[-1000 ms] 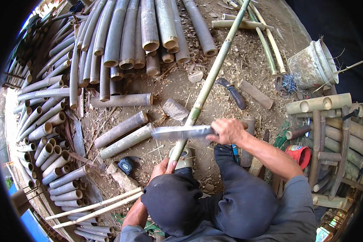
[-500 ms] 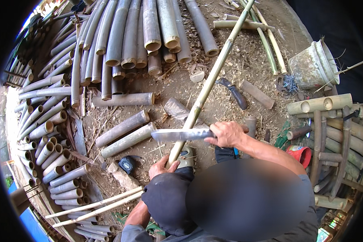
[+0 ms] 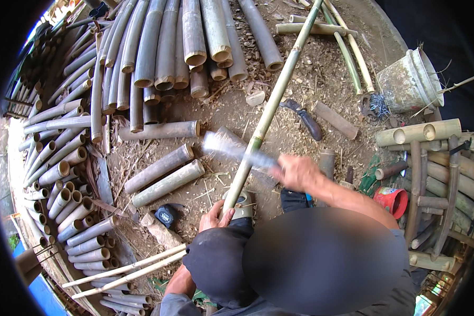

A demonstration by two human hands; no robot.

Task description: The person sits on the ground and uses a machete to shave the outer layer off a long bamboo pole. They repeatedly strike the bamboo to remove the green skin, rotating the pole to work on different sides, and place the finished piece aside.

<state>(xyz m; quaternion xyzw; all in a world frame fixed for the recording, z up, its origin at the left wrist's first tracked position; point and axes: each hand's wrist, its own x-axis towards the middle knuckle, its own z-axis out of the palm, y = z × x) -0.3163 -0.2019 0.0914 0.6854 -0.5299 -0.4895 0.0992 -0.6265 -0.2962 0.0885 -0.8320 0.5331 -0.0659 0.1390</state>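
Note:
A long, slim bamboo pole [image 3: 271,109] slants from the far upper right down to my body. My left hand [image 3: 211,217] is closed round its near end, beside my light-coloured shoe [image 3: 242,205]. In my right hand [image 3: 298,173] is the handle of a machete, gripped in a fist. The machete blade [image 3: 224,146] is smeared by motion and crosses the pole, tip up to the left. Whether the edge touches the pole I cannot tell. A second, dark-handled knife [image 3: 306,122] lies on the ground right of the pole.
Stacked bamboo tubes [image 3: 166,52] fill the far side and the left. Two short tubes [image 3: 168,181] lie near a tape measure [image 3: 167,215]. Two thin poles [image 3: 126,271] extend left. On the right are a dirty bucket [image 3: 405,81], a red container [image 3: 389,201] and a bamboo frame [image 3: 418,134].
The machete has swung from nearly level to slanted, its tip rising. My right hand has shifted slightly right. My left hand keeps its hold at the pole's near end.

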